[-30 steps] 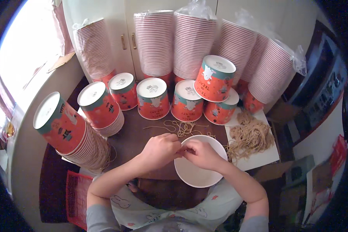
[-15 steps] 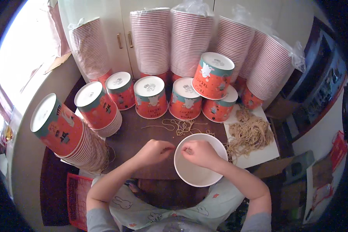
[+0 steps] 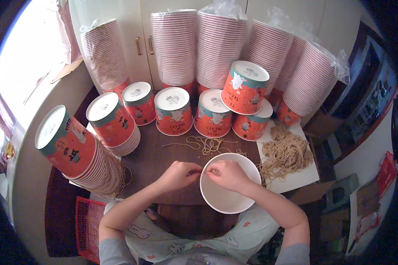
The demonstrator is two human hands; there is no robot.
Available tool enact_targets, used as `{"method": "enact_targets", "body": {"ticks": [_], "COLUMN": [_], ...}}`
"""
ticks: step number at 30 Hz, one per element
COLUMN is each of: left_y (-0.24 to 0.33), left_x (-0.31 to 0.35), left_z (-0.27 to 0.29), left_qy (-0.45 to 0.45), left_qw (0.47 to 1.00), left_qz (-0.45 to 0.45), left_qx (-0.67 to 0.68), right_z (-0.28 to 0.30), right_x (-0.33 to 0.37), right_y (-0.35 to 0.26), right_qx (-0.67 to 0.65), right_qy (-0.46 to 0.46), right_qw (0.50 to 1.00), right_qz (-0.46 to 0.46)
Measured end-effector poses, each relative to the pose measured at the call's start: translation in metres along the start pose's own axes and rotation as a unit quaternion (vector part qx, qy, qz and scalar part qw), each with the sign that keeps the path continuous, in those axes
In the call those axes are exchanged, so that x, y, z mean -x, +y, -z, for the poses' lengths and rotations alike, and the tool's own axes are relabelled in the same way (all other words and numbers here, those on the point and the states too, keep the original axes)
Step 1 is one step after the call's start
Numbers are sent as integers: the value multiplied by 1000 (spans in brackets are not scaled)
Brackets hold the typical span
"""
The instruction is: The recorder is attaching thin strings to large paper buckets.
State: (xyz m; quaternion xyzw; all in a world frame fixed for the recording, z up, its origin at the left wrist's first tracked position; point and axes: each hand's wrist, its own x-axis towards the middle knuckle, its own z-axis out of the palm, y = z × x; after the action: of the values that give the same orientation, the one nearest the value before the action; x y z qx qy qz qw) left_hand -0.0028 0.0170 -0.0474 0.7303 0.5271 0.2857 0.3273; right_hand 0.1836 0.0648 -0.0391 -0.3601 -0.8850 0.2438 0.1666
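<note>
Head view gives me both bare hands working over a white, round, open-mouthed paper bucket [image 3: 227,201] at the near edge of a dark brown table [image 3: 141,157]. From where I sit, the left hand [image 3: 177,176] is just left of the bucket's rim, its fingers bent inward and their tips turned right; I cannot tell whether they grip anything. The right hand [image 3: 229,175] is over the far part of the bucket's mouth, its fingers curled and bunched near the left rim; what they may pinch is too small for me to make out. The two sets of fingertips face each other close together at that rim, with most of the bucket's opening on the near side of the right hand. Just beyond the bucket I see loose strands of light-brown twine [image 3: 211,145], and to the right a thick tangled heap of tan twine [image 3: 287,152] on a flat white sheet [image 3: 303,179]. Farther off, orange-and-green printed paper buckets [image 3: 174,119] stand upside down in a row, one perched on others at its right end.
</note>
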Motion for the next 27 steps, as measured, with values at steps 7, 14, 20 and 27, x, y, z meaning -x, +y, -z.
{"method": "enact_targets", "body": {"ticks": [7,14,20,27], "left_y": [-2,-9,-22,-14], "left_x": [-2,-4,-2,4], "left_z": [-7,12,43,55], "left_qy": [27,3,-108,-228], "left_qw": [999,999,936,774], "left_qz": [-24,45,-42,-125], "left_qx": [-18,17,333,577], "right_z": [0,20,21,39], "right_x": [-1,18,27,19], "right_y": [1,-41,-37,-28], "right_qx": [-5,152,155,127], "right_qy": [-15,-159,-161,-223], "right_qw": [1000,974,975,966], "right_qz": [2,-57,-5,-12]}}
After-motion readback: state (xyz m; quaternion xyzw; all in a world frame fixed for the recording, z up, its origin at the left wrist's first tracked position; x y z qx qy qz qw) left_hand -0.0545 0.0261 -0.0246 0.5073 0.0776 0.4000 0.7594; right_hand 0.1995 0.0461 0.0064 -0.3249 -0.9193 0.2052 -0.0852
